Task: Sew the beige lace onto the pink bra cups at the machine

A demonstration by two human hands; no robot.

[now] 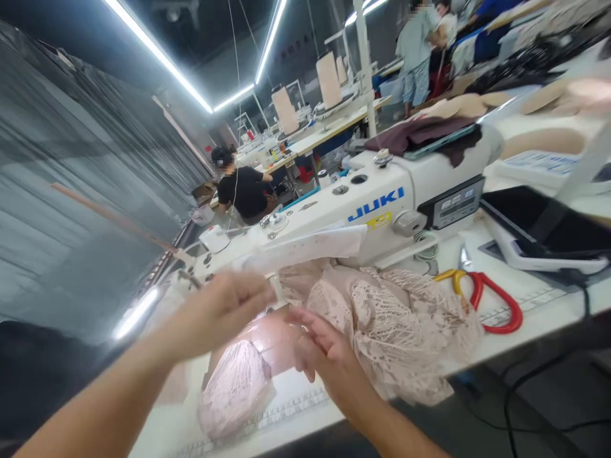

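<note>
A white sewing machine (pixel 334 203) marked JUKI stands across the table, with pale pink lace fabric (pixel 391 312) bunched under its arm. My left hand (pixel 229 305) is raised in front of the machine head, above the fabric; motion smears its fingers, and what they hold, if anything, cannot be made out. My right hand (pixel 324 343) pinches the edge of a smooth pink piece (pixel 274 337) near the needle area, its fingers bent together. A rounded lace part (pixel 236 385) of the garment lies at the table's front left.
Red and yellow scissors (pixel 496 299) lie right of the lace. A black-screened device (pixel 548 222) sits at the right. Dark cloth (pixel 424 137) rests on the machine. One person (pixel 245 191) sits behind; others are at the back right. Cables hang below the table's right edge.
</note>
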